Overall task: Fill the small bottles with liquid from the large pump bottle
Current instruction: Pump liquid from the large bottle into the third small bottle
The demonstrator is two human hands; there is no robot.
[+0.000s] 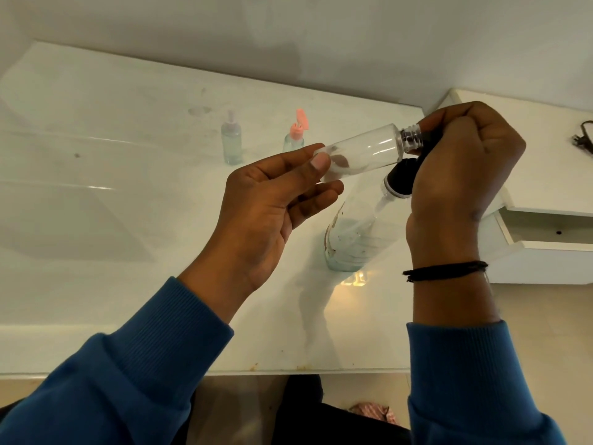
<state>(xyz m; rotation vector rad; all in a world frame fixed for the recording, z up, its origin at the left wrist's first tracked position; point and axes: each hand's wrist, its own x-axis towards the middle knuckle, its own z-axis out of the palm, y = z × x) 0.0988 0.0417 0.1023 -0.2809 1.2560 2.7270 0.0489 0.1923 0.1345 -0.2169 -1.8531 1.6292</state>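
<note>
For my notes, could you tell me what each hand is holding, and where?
Left hand pinches the empty small bottle at its base; right hand grips the pump head of the large bottle.

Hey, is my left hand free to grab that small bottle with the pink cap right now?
Probably not yet. The left hand already pinches the clear small bottle at the pump. The pink-capped bottle stands apart behind it with nothing between, so the path looks open once that hand is freed.

A white table (128, 220) stands by a white wall (288, 27). A white shelf (545, 194) is at its right. A black cord (582, 136) lies on the shelf.
</note>
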